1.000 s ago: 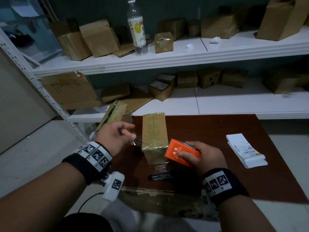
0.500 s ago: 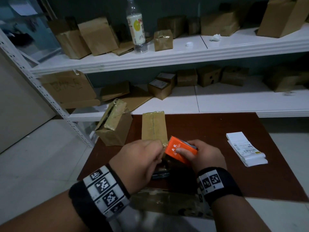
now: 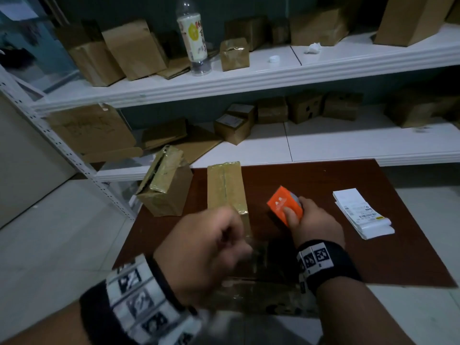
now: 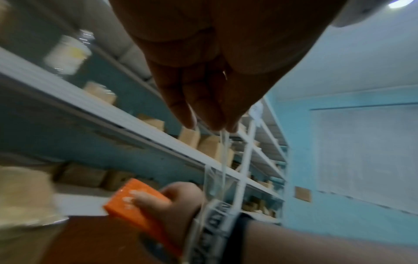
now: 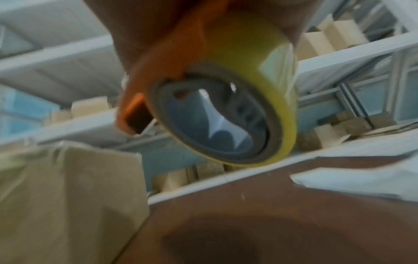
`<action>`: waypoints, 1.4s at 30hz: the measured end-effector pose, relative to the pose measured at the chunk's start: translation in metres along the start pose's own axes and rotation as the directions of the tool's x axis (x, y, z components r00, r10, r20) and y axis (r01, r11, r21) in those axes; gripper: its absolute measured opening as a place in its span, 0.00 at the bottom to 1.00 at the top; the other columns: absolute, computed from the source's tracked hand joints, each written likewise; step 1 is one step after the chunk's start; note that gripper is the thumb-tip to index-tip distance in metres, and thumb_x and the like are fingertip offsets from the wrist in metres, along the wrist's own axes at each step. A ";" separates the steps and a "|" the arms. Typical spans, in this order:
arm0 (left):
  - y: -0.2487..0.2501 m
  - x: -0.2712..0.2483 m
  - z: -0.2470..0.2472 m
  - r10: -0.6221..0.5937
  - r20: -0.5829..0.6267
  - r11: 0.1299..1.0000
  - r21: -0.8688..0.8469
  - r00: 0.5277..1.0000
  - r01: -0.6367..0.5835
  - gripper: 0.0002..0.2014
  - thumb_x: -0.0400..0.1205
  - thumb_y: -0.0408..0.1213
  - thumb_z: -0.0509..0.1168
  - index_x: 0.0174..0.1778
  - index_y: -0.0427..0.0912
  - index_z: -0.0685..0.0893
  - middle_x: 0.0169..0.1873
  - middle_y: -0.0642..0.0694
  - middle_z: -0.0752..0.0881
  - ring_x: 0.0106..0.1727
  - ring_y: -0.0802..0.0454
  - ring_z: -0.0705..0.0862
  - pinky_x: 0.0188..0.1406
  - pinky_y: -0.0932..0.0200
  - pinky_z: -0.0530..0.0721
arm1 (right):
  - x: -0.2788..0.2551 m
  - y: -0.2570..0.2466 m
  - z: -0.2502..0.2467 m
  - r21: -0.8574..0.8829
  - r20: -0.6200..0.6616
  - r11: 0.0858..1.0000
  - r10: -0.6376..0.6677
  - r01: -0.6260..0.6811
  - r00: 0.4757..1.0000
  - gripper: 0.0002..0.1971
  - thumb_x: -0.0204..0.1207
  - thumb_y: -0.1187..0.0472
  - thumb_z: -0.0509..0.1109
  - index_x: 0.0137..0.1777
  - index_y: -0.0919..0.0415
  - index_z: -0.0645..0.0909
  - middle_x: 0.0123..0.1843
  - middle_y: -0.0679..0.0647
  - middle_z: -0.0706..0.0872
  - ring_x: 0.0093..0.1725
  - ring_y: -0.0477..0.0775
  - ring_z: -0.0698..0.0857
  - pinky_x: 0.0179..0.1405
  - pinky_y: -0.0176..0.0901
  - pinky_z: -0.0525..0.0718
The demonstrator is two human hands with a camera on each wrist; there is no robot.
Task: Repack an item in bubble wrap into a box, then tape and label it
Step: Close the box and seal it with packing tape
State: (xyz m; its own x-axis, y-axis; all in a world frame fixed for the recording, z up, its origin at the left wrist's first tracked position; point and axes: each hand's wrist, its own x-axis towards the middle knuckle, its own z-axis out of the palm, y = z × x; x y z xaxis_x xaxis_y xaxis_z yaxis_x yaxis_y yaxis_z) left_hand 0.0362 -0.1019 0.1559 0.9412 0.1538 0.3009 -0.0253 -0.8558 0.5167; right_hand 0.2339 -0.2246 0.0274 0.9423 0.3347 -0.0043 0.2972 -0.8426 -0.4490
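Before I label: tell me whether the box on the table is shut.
Shut: the box lies with flaps closed, glossy tape along its top seam.

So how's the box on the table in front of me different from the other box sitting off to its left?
The box on the table lies flat, long and low, its flaps closed under glossy tape. The box to its left stands taller and sits askew at the table's left edge, and its taped top flap gapes open at one side. Both are brown cardboard with shiny clear tape on top.
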 end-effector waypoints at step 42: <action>-0.064 0.024 -0.002 -0.539 -0.110 0.637 -0.703 0.835 0.318 0.13 0.71 0.21 0.74 0.43 0.36 0.77 0.40 0.26 0.88 0.39 0.36 0.89 0.41 0.48 0.89 | -0.023 -0.048 0.020 0.791 0.025 0.557 -0.444 0.254 0.896 0.07 0.72 0.59 0.81 0.36 0.54 0.87 0.30 0.44 0.86 0.30 0.39 0.82 0.32 0.29 0.79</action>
State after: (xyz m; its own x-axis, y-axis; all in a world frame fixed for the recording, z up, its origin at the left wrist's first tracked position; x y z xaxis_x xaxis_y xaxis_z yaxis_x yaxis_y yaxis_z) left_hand 0.0598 -0.0426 0.1314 0.7624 0.6442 0.0614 0.0464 -0.1490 0.9878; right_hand 0.1953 -0.1837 0.0311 0.7085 0.6841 0.1734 0.2831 -0.0504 -0.9578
